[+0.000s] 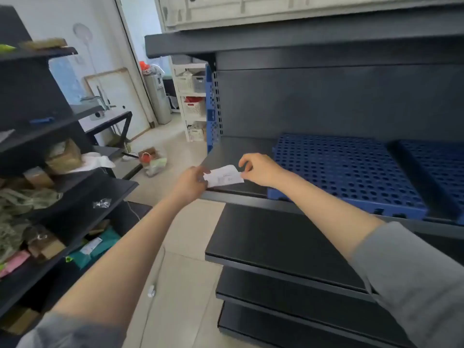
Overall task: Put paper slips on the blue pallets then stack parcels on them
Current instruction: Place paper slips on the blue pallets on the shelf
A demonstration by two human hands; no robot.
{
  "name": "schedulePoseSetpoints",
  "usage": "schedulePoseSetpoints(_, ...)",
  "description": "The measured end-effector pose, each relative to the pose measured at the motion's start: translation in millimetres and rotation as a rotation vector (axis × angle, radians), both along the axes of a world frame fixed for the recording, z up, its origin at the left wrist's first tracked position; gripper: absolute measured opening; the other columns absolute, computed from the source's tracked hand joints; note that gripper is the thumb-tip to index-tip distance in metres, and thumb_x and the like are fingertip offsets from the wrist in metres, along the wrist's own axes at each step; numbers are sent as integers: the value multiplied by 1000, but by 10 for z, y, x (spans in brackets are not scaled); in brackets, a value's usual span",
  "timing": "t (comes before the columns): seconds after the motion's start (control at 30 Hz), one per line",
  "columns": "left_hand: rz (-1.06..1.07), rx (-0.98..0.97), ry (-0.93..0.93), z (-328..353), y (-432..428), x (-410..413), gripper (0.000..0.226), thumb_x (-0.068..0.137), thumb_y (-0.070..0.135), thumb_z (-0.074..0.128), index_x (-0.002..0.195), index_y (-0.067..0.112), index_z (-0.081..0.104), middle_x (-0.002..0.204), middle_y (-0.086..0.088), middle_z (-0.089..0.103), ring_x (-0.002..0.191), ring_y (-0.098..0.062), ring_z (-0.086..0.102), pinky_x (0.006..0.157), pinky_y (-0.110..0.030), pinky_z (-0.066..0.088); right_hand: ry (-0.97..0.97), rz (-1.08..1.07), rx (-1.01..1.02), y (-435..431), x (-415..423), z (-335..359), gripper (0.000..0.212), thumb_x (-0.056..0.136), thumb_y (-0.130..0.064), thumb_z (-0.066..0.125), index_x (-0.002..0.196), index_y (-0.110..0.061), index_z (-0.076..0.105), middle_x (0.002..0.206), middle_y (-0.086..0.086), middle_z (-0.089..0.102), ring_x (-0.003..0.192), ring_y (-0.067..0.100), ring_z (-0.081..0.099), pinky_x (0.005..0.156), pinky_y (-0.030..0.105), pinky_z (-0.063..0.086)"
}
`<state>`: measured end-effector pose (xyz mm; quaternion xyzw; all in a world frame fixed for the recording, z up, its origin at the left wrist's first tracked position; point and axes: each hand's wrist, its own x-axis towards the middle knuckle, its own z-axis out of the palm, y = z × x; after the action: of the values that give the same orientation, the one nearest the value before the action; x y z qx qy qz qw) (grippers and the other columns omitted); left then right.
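Note:
A white paper slip [224, 176] with faint print is held between both hands above the front edge of a dark shelf [238, 151]. My left hand [192, 182] pinches its left end and my right hand [261, 169] pinches its right end. Just right of the slip a blue perforated pallet [346, 172] lies flat on the shelf, with nothing on it. A second blue pallet [437, 167] lies further right, cut off by the frame. A third blue pallet [213, 109] stands upright against the shelf's left end. Parcels [64, 156] sit on the dark rack at left.
The left rack [75, 197] holds bags, boxes and a teal packet [98, 247]. Lower dark shelves [276, 247] step out beneath the pallet shelf. Tiled floor [175, 285] runs between the racks, with a bag and box [152, 159] lying on it further back.

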<state>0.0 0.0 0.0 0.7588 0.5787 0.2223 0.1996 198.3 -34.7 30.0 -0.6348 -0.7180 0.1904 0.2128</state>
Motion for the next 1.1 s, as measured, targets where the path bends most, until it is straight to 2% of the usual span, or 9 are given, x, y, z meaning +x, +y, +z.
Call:
schedulePoseSetpoints(0.13, -52, -25, 129, -16, 365, -23, 37, 86, 8, 58, 123, 10, 60, 120, -17, 57, 112, -31, 54, 93, -29, 41, -136, -85, -123, 313, -104, -130, 34, 88, -17, 62, 121, -10, 57, 121, 8, 60, 106, 26, 58, 88, 35, 48)
schedulePoseSetpoints(0.23, -88, -45, 216, -29, 584, -35, 32, 86, 19, 61, 118, 13, 62, 117, -15, 55, 117, -31, 48, 99, -34, 39, -184, -144, -204, 515, -162, -168, 42, 81, -15, 66, 119, 2, 60, 124, 20, 60, 112, 35, 59, 97, 46, 48)
schedulePoseSetpoints(0.3, -95, -72, 222, -17, 665, -29, 32, 83, 27, 66, 114, 18, 63, 115, -14, 53, 116, -30, 47, 101, -38, 39, -199, -134, -241, 597, -178, -153, 41, 79, -16, 70, 113, 4, 64, 124, 21, 60, 114, 35, 58, 97, 45, 48)
schedulePoseSetpoints(0.53, -183, -172, 278, 81, 712, 84, 42, 78, 35, 72, 116, 19, 65, 112, -10, 45, 122, -27, 33, 102, -32, 32, -222, -134, -354, 647, -198, -42, 40, 80, -17, 73, 112, 3, 62, 119, 14, 63, 88, 22, 53, 68, 29, 39)
schedulePoseSetpoints(0.63, -199, -210, 280, 139, 634, 120, 45, 79, 36, 71, 120, 20, 61, 114, -9, 40, 125, -28, 31, 104, -34, 31, -198, -129, -331, 606, -214, -22, 31, 83, -12, 69, 110, 3, 64, 102, 12, 63, 85, 21, 54, 56, 25, 37)
schedulePoseSetpoints(0.73, -227, -206, 285, 208, 534, 159, 43, 84, 35, 67, 122, 17, 60, 128, -12, 43, 129, -27, 30, 105, -32, 28, -135, -123, -263, 574, -209, 7, 2, 86, -6, 63, 87, -7, 63, 91, 10, 64, 79, 19, 60, 57, 23, 42)
schedulePoseSetpoints(0.77, -226, -211, 285, 219, 519, 166, 41, 85, 34, 65, 122, 16, 60, 128, -12, 44, 128, -26, 30, 105, -32, 27, -110, -128, -236, 574, -206, 11, 9, 85, -6, 63, 79, -12, 59, 91, 10, 66, 77, 19, 63, 62, 25, 46)
schedulePoseSetpoints(0.9, -226, -277, 209, 286, 454, 156, 27, 87, 21, 63, 112, 8, 62, 112, -6, 56, 101, -19, 45, 89, -29, 37, -35, -142, -142, 495, -205, 72, 17, 87, -5, 61, 76, -16, 54, 96, 11, 70, 78, 21, 70, 73, 33, 53)
schedulePoseSetpoints(1.1, -154, -268, 5, 568, 399, 210, 18, 90, 3, 53, 105, 1, 61, 84, -8, 61, 62, -12, 54, 58, -21, 42, 10, -185, -28, 306, -37, 265, 6, 89, -9, 57, 87, -14, 59, 89, 11, 73, 83, 23, 70, 86, 44, 54)
